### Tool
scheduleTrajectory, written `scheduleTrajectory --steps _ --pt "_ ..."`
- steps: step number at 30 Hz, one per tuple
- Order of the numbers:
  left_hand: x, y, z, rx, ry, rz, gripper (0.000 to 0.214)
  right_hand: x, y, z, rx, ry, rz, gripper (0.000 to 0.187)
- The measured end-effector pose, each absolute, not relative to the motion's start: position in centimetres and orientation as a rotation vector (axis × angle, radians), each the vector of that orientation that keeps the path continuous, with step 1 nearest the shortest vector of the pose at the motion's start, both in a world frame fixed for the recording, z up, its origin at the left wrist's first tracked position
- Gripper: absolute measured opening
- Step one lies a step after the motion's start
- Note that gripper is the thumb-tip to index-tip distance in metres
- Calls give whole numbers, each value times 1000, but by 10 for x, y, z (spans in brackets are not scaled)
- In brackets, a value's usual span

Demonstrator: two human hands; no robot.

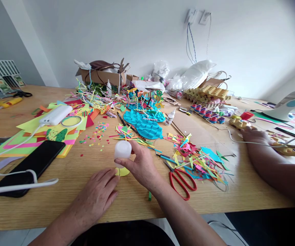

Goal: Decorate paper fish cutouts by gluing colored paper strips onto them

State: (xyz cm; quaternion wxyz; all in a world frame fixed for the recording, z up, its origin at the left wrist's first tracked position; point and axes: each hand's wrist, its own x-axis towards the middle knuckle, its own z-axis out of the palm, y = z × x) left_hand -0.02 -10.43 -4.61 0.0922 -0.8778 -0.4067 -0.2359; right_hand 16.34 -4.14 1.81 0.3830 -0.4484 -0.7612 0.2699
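Note:
My right hand (143,165) is closed around a white plastic bottle (123,152). The bottle is tipped so that its rounded base faces me, and its lower end hides behind my thumb. Just below it, a small yellow paper piece (123,171) lies on the table with a thin dark line on it. My left hand (98,188) rests on the wood, its bent fingertips holding the left edge of that yellow piece. Red-handled scissors (183,182) lie to the right of my right forearm, beside a heap of colourful paper scraps (203,164).
A black phone (31,167) and a white power bank (56,115) are at left among coloured sheets (24,138). Blue paper shapes (148,128) and a glue bottle (170,118) stand ahead. Another person's arm (262,160) reaches in from the right near egg-carton pieces (237,122).

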Motion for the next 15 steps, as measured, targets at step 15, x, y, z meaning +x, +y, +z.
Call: scheduleTrajectory --steps 15 --pt "0 -105 -45 -2623 -1227 -675 21 187 -50 22 -1178 -1966 648 25"
